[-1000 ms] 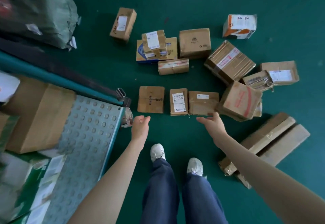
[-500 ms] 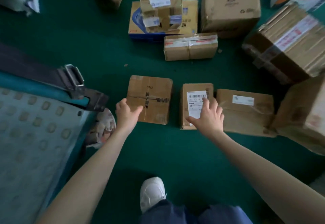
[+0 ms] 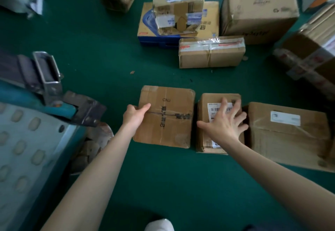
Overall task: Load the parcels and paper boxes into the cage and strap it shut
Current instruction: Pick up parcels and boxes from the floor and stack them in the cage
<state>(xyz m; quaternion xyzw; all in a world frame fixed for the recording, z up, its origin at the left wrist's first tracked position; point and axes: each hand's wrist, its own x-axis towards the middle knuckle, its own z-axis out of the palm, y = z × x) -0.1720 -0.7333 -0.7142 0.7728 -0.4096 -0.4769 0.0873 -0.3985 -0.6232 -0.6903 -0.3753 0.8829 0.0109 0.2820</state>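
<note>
Since half a second back, the left hand [image 3: 135, 115] has slid up the left edge of the CNJ box [image 3: 168, 122]. Its grip is now clamped there, thumb on top. The right hand [image 3: 224, 123] has spread wider, grip apart, flat on the labelled box [image 3: 205, 140] just to the right. Both boxes lie flat on the green floor [image 3: 108, 58], long sides running away from the person. A taped parcel [image 3: 211, 55] sits further out, and the cage [image 3: 27, 140] corner and strap buckle [image 3: 48, 71] are at left.

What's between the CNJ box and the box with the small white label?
In the head view, a narrower barcode-labelled box, with the right hand spread flat on top of it.
</note>
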